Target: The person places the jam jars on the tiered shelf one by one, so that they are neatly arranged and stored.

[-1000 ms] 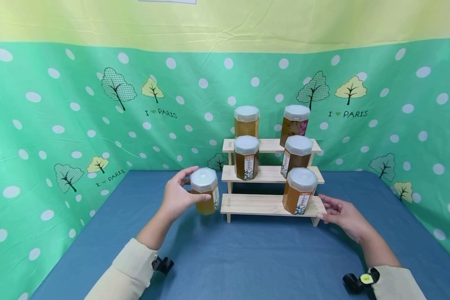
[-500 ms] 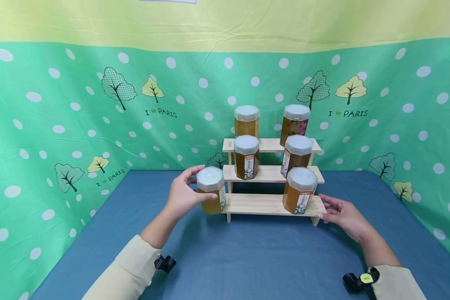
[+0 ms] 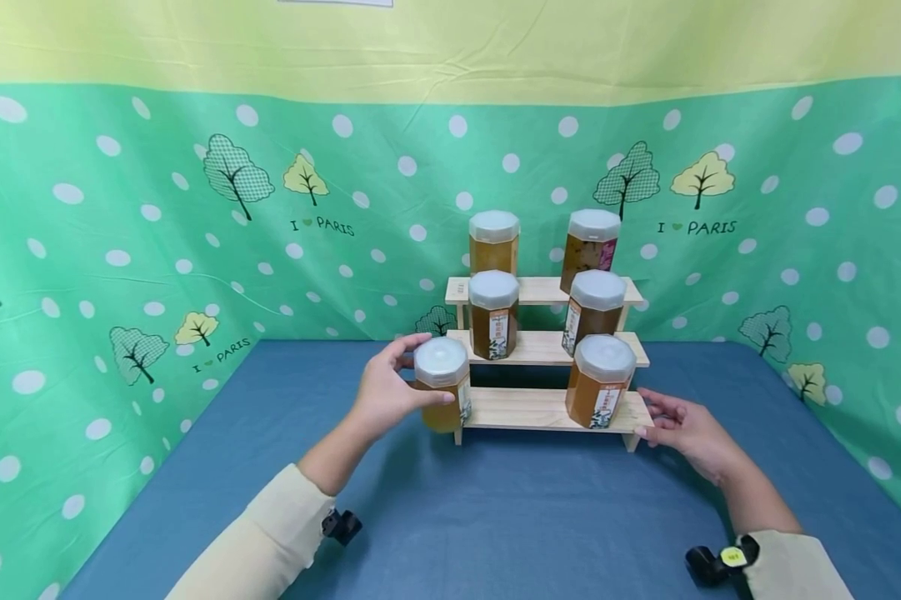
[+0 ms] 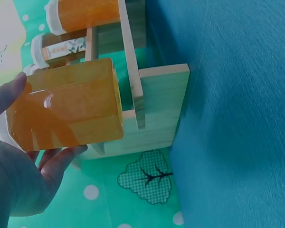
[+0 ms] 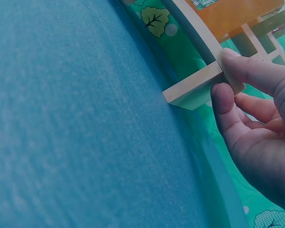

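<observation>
My left hand (image 3: 390, 392) grips a honey jar (image 3: 441, 363), amber with a white lid, thumb in front and fingers behind. The jar overlaps the left end of the bottom step of a three-tier wooden display rack (image 3: 518, 408). In the left wrist view the jar's amber side (image 4: 71, 104) is beside the rack's end, its base level with the step's edge. With thumb and fingers, my right hand (image 3: 690, 437) pinches the right end of that bottom step. The right wrist view shows the fingertips at the step's corner, by the support leg (image 5: 194, 88).
On the bottom step's right stands another honey jar (image 3: 604, 383). Two darker jars, left (image 3: 493, 317) and right (image 3: 596, 304), occupy the middle step. A pale jar (image 3: 494, 242) and one with a pink label (image 3: 591, 250) top the rack. A blue cloth (image 3: 495, 517) covers the table; a green curtain (image 3: 390, 192) hangs behind.
The left hand has carried its honey jar rightward, from beside the rack to over the left end of the bottom step. The right hand and the rack have stayed put.
</observation>
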Motion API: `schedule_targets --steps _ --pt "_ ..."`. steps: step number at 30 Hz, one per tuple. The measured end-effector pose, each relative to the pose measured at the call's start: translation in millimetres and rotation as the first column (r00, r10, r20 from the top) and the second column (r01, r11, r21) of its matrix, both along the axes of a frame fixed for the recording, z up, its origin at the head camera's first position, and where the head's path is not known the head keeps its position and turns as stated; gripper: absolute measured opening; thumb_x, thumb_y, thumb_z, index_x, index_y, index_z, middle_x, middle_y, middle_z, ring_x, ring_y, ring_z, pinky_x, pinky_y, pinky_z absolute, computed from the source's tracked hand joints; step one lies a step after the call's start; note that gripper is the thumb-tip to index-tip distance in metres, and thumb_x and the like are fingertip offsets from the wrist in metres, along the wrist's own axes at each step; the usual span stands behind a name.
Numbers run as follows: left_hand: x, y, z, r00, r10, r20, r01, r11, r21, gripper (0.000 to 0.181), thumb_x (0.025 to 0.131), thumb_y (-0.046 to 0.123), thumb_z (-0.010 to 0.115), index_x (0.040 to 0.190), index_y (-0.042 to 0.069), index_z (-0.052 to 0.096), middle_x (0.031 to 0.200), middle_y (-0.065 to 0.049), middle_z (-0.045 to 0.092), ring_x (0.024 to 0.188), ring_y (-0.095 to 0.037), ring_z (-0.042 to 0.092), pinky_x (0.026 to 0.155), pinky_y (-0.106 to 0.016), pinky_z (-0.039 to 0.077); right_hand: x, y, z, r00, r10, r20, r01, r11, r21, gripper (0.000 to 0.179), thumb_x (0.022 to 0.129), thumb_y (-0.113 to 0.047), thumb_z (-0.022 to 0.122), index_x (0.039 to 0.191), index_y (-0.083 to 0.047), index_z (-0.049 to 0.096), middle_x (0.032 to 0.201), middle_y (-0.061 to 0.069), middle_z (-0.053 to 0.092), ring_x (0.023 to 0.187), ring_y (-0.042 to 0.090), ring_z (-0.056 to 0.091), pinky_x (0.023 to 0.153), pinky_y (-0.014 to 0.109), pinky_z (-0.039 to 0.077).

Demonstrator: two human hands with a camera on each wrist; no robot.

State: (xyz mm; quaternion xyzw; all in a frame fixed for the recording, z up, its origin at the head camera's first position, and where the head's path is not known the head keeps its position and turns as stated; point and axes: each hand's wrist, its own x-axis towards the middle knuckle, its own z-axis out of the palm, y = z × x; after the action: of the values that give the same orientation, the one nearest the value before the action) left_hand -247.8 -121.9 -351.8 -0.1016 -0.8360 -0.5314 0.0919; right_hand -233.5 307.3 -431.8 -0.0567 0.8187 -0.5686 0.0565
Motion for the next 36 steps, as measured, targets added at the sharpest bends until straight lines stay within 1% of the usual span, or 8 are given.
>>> schedule_targets --steps 5,10,16,19,26,29,32,36 --pt "-0.3 7.0 -2.4 0.999 -0.026 -0.018 0.026 1.000 -0.006 0.084 0.059 0.020 0.096 0.134 0.018 0.057 0.118 -0.001 0.059 0.105 -0.022 0.055 0.078 -0.039 0.054 -0.1 -0.1 -0.4 1.000 -0.001 0.001 0.001 1.000 0.000 0.077 0.089 -0.012 0.073 0.149 0.007 0.029 0.123 0.026 0.051 0.090 0.016 0.061 0.074 0.033 0.056" --pt "-0.6 14.3 -4.2 0.998 -0.061 -0.035 0.060 0.998 -0.031 0.086 0.059 0.019 0.096 0.135 0.019 0.057 0.118 0.000 0.059 0.104 -0.021 0.055 0.077 -0.038 0.054 0.1 -0.1 -1.1 1.000 -0.001 0.000 0.001 1.000 0.003 0.077 0.089 -0.012 0.072 0.149 0.007 0.028 0.123 0.026 0.051 0.090 0.016 0.061 0.074 0.032 0.056" --pt "-2.5 21.5 -5.7 0.994 -0.103 -0.039 0.102 0.994 -0.031 0.085 0.059 0.018 0.096 0.134 0.019 0.057 0.119 -0.001 0.059 0.103 -0.021 0.056 0.075 -0.035 0.055 -0.1 0.0 -1.8 1.000 -0.002 0.001 0.002 1.000 0.000 0.077 0.089 -0.013 0.072 0.149 0.007 0.028 0.124 0.027 0.051 0.090 0.016 0.061 0.074 0.032 0.056" --pt "-3.8 24.1 -7.3 0.993 -0.109 -0.033 0.109 0.994 -0.023 0.084 0.060 0.017 0.095 0.134 0.018 0.057 0.119 -0.001 0.059 0.102 -0.021 0.056 0.075 -0.035 0.055 -0.1 -0.5 -1.6 1.000 -0.003 0.003 0.003 1.000 -0.001 0.077 0.089 -0.013 0.073 0.149 0.007 0.028 0.124 0.027 0.050 0.090 0.015 0.061 0.074 0.032 0.056" --pt "-9.8 30.9 -12.8 0.992 -0.112 -0.053 0.112 0.994 0.001 0.083 0.060 0.018 0.096 0.134 0.017 0.057 0.121 0.000 0.060 0.102 -0.022 0.055 0.074 -0.036 0.054 -0.1 -0.9 -1.3 1.000 -0.006 0.007 0.006 1.000 -0.002 0.078 0.089 -0.012 0.073 0.149 0.007 0.028 0.123 0.026 0.051 0.090 0.016 0.060 0.074 0.032 0.056" --pt "-12.0 36.1 -14.8 0.990 -0.129 -0.055 0.131 0.991 0.020 0.084 0.060 0.018 0.095 0.135 0.017 0.057 0.123 0.000 0.059 0.103 -0.023 0.055 0.076 -0.035 0.055 0.2 -0.2 -1.1 1.000 -0.009 0.004 0.009 1.000 0.002 0.077 0.089 -0.012 0.072 0.149 0.007 0.028 0.124 0.026 0.051 0.090 0.016 0.060 0.073 0.032 0.056" --pt "-12.6 41.5 -16.0 0.986 -0.154 -0.066 0.157 0.987 0.043 0.085 0.062 0.017 0.094 0.136 0.017 0.053 0.125 -0.001 0.057 0.105 -0.023 0.055 0.077 -0.036 0.055 0.1 0.5 -0.9 1.000 -0.010 0.000 0.010 1.000 0.000 0.077 0.089 -0.012 0.072 0.149 0.007 0.029 0.123 0.026 0.051 0.089 0.016 0.060 0.073 0.032 0.056" --pt "-13.8 47.3 -18.6 0.981 -0.174 -0.089 0.180 0.982 0.057 0.081 0.064 0.016 0.093 0.132 0.018 0.049 0.127 -0.002 0.053 0.104 -0.022 0.058 0.077 -0.037 0.054 -0.8 0.6 -1.4 1.000 -0.005 -0.003 0.005 1.000 -0.004 0.077 0.089 -0.013 0.073 0.149 0.007 0.029 0.124 0.026 0.051 0.090 0.016 0.060 0.073 0.032 0.056"
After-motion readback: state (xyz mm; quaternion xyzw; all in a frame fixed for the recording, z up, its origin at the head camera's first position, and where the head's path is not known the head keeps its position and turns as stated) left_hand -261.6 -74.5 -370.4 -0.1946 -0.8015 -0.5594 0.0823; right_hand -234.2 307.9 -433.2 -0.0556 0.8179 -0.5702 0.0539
